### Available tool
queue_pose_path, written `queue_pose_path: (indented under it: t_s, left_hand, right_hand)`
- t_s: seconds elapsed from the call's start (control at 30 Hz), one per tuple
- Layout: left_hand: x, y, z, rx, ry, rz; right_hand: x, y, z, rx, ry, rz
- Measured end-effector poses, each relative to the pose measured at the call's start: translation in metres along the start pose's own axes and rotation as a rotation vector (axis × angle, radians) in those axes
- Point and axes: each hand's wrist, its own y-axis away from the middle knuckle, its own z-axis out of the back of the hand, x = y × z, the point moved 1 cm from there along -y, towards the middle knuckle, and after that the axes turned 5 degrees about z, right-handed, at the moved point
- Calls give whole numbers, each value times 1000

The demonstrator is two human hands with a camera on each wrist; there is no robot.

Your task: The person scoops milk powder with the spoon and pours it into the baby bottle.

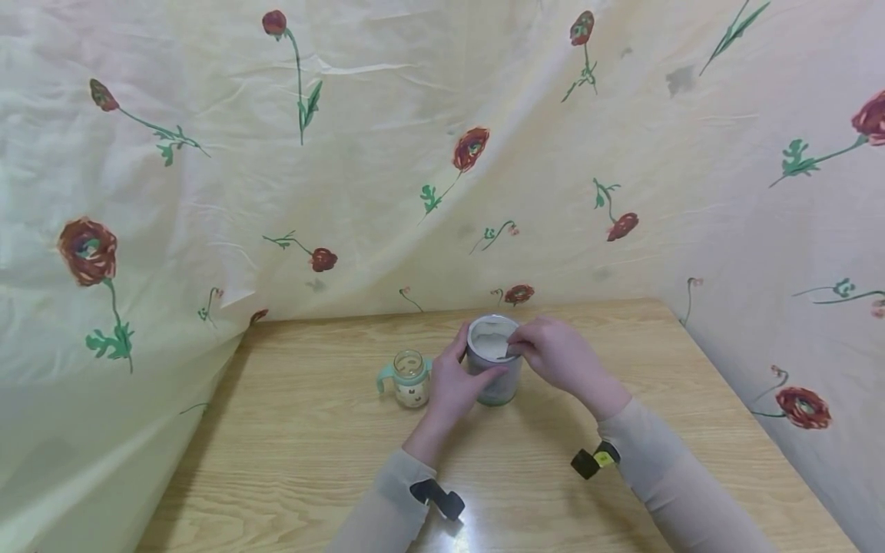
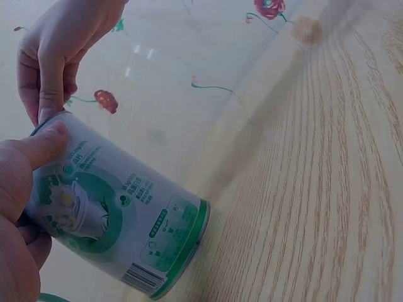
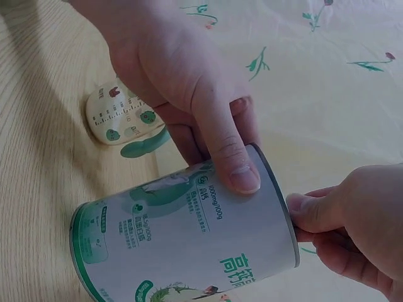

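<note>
A white and green milk powder tin (image 1: 495, 384) stands with its round top uncovered and a pale surface inside. My left hand (image 1: 452, 382) grips the tin's near left side, thumb across the front and fingers round the back. Over the right part of the rim, my right hand (image 1: 556, 353) has its fingers curled and pinched together at the opening. In the right wrist view the right hand's thumb (image 3: 305, 211) lies at the rim; what the fingers pinch is mostly hidden. Left of the tin stands a lidless baby bottle (image 1: 411, 384) with mint-green handles.
The pale wood table (image 1: 311, 445) carries the tin and the bottle. A cream sheet (image 1: 387, 169) printed with red flowers hangs behind the table and at both sides. Black straps with small cameras sit on both sleeves.
</note>
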Motion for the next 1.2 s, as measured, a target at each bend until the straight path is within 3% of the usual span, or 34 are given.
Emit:
queue_pose_path:
  t_s: [0.23, 0.43, 0.73, 0.97, 1.2]
  left_hand:
    - [0, 1, 0, 2, -5, 14]
    - [0, 0, 0, 4, -8, 14]
    - [1, -1, 0, 1, 3, 14]
    - [0, 1, 1, 5, 8, 15]
    - [-1, 1, 1, 11, 21, 35]
  right_hand:
    - [-1, 1, -1, 20, -110, -102]
    - [-1, 3, -3, -9, -208, -188]
    - [-2, 9, -7, -62, -347, -386]
    - [-4, 16, -10, -130, -438, -514]
    - [-3, 28, -19, -277, -543, -612]
